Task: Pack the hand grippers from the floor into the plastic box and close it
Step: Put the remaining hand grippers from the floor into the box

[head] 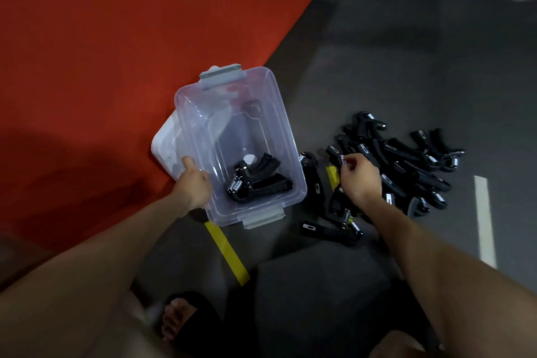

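The hand grippers [401, 160] lie mostly in a loose black pile on the grey floor [363, 67], to the right of the plastic box [279, 136], while one pair of grippers [255, 180] already rests inside the box at its near right corner. Starting at the far left, the red mat [116, 52] covers the floor up to the box, and the white lid [165, 148] lies flat just beside the box's left wall, partly hidden behind it. Your left hand [193, 184] grips the near left rim of the box, thumb extended up along the outer wall and the remaining fingers curled over the edge. The box is clear, open at the top, and carries a grey latch [222, 75] at the far end and a second grey latch [263, 219] at the near end. A strip of yellow tape [228, 253] runs along the floor from below the box toward you. Right of the box, a single gripper [312, 180] lies apart from the pile, close to the box wall. Your right hand [360, 179] hovers over the near left edge of the pile with its fingers curled inward; you cannot tell whether they enclose a gripper. A white floor line [485, 218] lies at the far right.
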